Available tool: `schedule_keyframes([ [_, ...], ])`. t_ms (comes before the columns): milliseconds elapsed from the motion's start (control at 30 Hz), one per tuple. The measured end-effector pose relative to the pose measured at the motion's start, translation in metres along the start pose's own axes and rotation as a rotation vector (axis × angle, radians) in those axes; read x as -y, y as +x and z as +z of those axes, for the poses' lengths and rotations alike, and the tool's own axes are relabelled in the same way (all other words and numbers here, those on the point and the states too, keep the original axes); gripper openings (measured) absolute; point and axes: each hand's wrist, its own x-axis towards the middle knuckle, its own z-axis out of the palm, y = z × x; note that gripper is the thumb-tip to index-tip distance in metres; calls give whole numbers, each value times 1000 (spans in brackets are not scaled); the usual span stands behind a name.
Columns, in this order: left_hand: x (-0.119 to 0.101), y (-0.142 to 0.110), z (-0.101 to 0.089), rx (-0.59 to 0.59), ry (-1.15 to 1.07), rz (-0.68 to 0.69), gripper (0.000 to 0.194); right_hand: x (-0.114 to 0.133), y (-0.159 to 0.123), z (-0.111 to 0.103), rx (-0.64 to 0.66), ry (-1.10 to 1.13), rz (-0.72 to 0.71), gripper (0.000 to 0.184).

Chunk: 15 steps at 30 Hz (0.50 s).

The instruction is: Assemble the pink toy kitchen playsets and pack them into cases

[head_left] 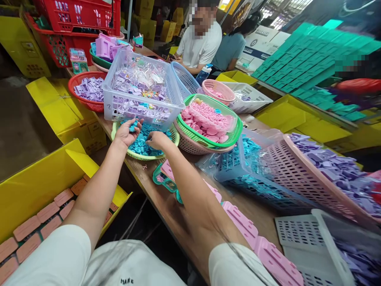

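Note:
My left hand (127,134) is turned palm up over the near left side of a pale yellow basket (176,140). Its fingers curl around a small round blue plastic piece (133,125). Inside the basket lie many similar blue pieces (143,147). Beside it, my right hand (157,140) reaches down to these pieces with its fingers bent together; whatever they grip, if anything, is hidden. Below my right forearm, a row of pink-lidded plastic cases (241,223) runs along the table (166,202), with a teal case (164,178) at its far end.
A clear crate (133,104) of bagged parts overhangs the yellow basket. Right of it stands a green basket (238,133) of pink pieces. A blue crate (253,184) and a pink basket (279,167) follow. An open yellow carton (44,171) stands at left. A person (201,43) sits across.

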Motion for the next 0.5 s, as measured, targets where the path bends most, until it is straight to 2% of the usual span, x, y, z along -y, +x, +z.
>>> schedule_keyframes([
  [100,-2,-1,-1,13,-46,-13,13,-7,-3,7,31,-3,51,15],
  [167,-2,0,-1,18,-44,-6,15,-8,-4,2,20,6,72,18],
  [267,0,3,0,3,10,3,17,-5,-7,-15,-124,75,66,22],
  [367,3,7,1,-46,85,-5,16,7,-6,-27,-326,323,-94,23],
  [500,4,10,3,-66,97,29,14,20,2,-26,-267,543,-324,21],
])
